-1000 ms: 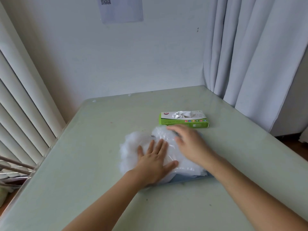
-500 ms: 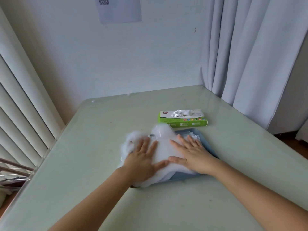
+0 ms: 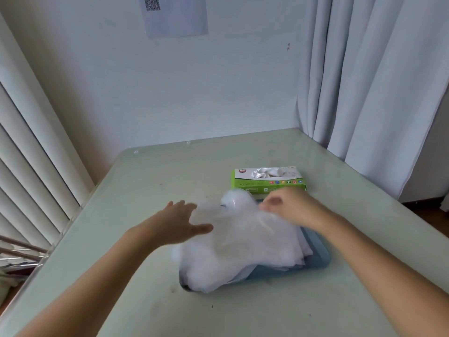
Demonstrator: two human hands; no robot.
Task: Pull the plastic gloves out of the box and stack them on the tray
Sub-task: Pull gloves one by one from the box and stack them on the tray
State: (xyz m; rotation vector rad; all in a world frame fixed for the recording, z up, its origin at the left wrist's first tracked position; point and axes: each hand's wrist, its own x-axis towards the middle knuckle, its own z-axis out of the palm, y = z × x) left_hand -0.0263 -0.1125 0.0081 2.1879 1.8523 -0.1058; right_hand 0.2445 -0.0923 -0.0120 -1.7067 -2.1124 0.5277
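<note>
The left hand (image 3: 179, 221), left of centre in the frame, is spread flat with straight fingers. Its fingertips and thumb rest against the left edge of the pile of plastic gloves (image 3: 243, 246) and grasp nothing. The right hand (image 3: 292, 207), just right of centre, has its fingers curled down at the upper edge of the pile. It is blurred, so I cannot tell whether it pinches the top sheet or only touches it.

The pile lies in the middle of the frame on a blue tray (image 3: 319, 256). It spills over the tray's left and near sides, so only the right rim and near right corner of the tray show.

Just above the right hand sits the green glove box (image 3: 267, 184), with one crumpled glove (image 3: 264, 172) poking out of its top slot.

These gloves look like thin, nearly weightless film: limp, slippery and quick to puff up, slide or cling to skin. My judgement is that a flat palm would settle the heap better than a squeeze. The next glove is best pinched lightly at its exposed tuft and drawn straight up while the light box is held down.

Everything rests on a pale green table (image 3: 145, 300). There are blinds (image 3: 29, 166) at the left edge, a curtain (image 3: 376, 81) at upper right, and a printed sheet (image 3: 175, 15) on the wall at top.
</note>
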